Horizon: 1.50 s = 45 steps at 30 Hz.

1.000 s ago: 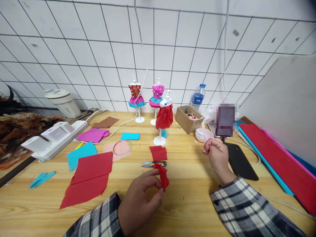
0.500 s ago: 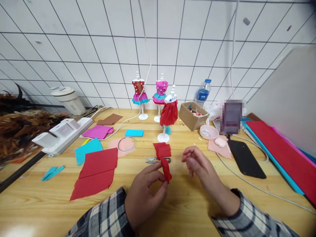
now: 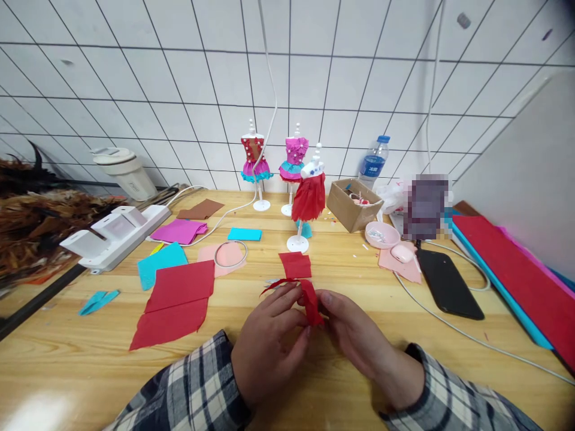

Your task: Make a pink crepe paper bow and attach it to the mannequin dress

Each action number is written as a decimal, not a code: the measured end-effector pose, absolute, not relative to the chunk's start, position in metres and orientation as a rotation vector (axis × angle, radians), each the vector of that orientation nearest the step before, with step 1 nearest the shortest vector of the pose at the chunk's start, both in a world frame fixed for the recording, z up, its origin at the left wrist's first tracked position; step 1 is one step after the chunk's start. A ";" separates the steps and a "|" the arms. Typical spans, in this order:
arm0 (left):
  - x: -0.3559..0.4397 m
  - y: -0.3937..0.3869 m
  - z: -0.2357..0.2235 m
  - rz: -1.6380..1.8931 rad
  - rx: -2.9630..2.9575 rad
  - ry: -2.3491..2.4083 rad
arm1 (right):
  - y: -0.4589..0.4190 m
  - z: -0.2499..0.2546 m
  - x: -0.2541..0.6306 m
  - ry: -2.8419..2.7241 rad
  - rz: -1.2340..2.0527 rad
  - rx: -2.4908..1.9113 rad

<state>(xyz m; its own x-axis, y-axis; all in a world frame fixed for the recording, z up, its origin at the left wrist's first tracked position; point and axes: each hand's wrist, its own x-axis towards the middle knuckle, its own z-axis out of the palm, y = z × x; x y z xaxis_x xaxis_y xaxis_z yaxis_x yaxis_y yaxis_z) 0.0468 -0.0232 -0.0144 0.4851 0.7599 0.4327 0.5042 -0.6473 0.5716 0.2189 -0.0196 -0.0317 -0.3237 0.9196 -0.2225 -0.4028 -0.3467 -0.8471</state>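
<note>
Though thin, red strip [image 3: 309, 304] in LH [image 3: 272, 344]

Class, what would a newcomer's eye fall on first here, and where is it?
Three small dress forms in bright outfits stand toward the tiled wall, the red-skirted one nearest. In front of them, the left hand holds a red strip, the right hand close beside it.

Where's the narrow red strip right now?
In the head view, below centre, the narrow red strip is held in the left hand, with the right hand close beside it.
</note>
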 end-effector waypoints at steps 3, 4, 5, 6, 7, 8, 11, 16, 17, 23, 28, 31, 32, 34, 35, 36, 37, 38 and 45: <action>0.049 -0.025 -0.018 0.939 2.349 1.076 | -0.017 -0.033 0.218 -0.791 1.814 -0.950; 0.050 -0.026 -0.019 0.920 2.340 1.077 | -0.016 -0.034 0.218 -0.744 1.812 -0.970; 0.050 -0.027 -0.020 0.905 2.331 1.073 | -0.016 -0.034 0.218 -0.704 1.807 -0.979; 0.050 -0.028 -0.021 0.893 2.319 1.063 | -0.015 -0.034 0.219 -0.673 1.800 -0.982; 0.050 -0.029 -0.021 0.887 2.302 1.054 | -0.015 -0.034 0.220 -0.656 1.792 -0.982; 0.049 -0.029 -0.021 0.881 2.275 1.043 | -0.015 -0.034 0.221 -0.650 1.785 -0.982; 0.047 -0.027 -0.019 0.884 2.088 1.048 | -0.013 -0.032 0.225 -0.660 1.742 -0.991; 0.044 -0.012 -0.019 0.625 1.689 1.067 | -0.010 -0.029 0.232 -0.717 1.671 -1.083; 0.043 -0.009 -0.020 0.601 1.622 1.056 | -0.010 -0.028 0.232 -0.742 1.696 -1.083; 0.038 0.002 -0.021 0.693 1.341 1.097 | -0.016 -0.029 0.225 -0.968 1.846 -1.034; 0.036 0.006 -0.016 0.755 1.172 1.202 | -0.018 -0.033 0.219 -1.033 1.897 -1.083; 0.033 0.007 -0.012 0.790 1.132 1.212 | -0.020 -0.034 0.218 -1.067 1.927 -1.106; 0.032 0.008 -0.011 0.796 1.120 1.197 | -0.020 -0.034 0.217 -1.076 1.943 -1.111; 0.029 0.008 -0.010 0.806 1.091 1.166 | -0.021 -0.034 0.217 -1.091 1.958 -1.117; 0.027 0.009 -0.009 0.817 1.071 1.159 | -0.021 -0.034 0.216 -1.099 1.961 -1.117; 0.026 0.009 -0.009 0.834 1.053 1.162 | -0.021 -0.035 0.216 -1.108 1.962 -1.116; 0.025 0.009 -0.009 0.851 1.040 1.169 | -0.021 -0.035 0.216 -1.117 1.962 -1.114; 0.025 0.009 -0.010 0.866 1.035 1.179 | -0.021 -0.035 0.216 -1.126 1.961 -1.113; 0.023 0.014 -0.011 0.926 1.154 1.278 | -0.022 -0.039 0.215 -1.125 2.027 -1.172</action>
<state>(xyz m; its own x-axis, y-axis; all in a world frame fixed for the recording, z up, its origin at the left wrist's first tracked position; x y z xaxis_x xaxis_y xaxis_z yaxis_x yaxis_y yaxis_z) 0.0227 0.0139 -0.0112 0.1039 0.9695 -0.2218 0.0916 0.2127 0.9728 0.2152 -0.0219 -0.0393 -0.4781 0.7664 -0.4291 -0.0410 -0.5075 -0.8607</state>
